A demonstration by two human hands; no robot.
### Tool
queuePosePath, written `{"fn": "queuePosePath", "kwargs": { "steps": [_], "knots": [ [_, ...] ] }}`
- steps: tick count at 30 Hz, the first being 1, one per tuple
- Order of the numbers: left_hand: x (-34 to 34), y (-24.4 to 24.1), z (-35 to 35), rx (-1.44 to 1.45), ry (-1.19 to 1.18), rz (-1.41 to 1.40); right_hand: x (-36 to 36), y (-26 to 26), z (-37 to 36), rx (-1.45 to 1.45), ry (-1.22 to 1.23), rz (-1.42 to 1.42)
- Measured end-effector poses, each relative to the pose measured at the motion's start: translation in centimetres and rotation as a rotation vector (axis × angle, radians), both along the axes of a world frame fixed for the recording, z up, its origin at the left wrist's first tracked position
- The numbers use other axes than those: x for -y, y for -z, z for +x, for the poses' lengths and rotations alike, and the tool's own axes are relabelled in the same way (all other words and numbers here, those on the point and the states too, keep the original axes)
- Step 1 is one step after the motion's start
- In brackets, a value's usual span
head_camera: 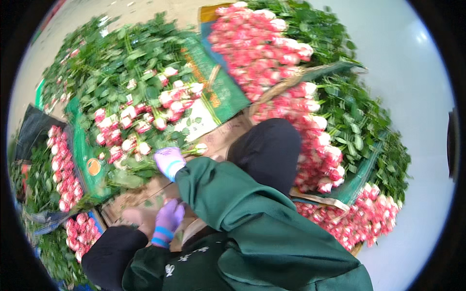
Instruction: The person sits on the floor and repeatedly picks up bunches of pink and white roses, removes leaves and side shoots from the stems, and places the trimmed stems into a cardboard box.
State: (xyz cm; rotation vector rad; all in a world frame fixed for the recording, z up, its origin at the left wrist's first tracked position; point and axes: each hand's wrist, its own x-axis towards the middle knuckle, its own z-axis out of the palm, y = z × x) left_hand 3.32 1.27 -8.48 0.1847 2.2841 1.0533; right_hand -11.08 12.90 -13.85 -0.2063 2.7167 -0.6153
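My right hand (pixel 169 162), in a pale purple knit glove, is at the near edge of a heap of pink-and-white roses (pixel 127 112) with leafy stems. Its fingers are hidden, so its grip does not show. One single rose (pixel 201 148) is beside it, the stem pointing towards the glove; whether I hold that stem cannot be told. My left hand (pixel 170 217), in a purple glove with blue cuff bands, is close to my body above the brown cardboard (pixel 145 194). Its fingers look bent, and blur hides whether anything is between them.
Green woven sacking (pixel 229 98) lies under the heap. Dense rows of pink roses (pixel 251 47) fill the right side, parted by rolled sacking (pixel 280 87). More roses (pixel 65 171) stand in rows at left. My dark-trousered knees (pixel 267 152) are between the piles. Pale floor (pixel 411 109) extends at far right.
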Motion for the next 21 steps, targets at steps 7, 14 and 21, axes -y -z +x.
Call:
{"fn": "queuePosePath", "kwargs": {
  "steps": [7,14,21],
  "knots": [
    [0.7,1.9,0.4,0.151,-0.16,0.178,-12.2,-21.6,-3.8,-0.622,0.26,-0.67],
    [1.8,1.6,0.9,0.091,-0.243,0.259,-34.4,-33.2,5.7,-0.987,0.985,-0.982],
    [1.8,-1.2,-0.2,0.092,-0.345,0.133,-51.5,-22.4,16.3,-0.557,1.484,-0.276]
  ]
}}
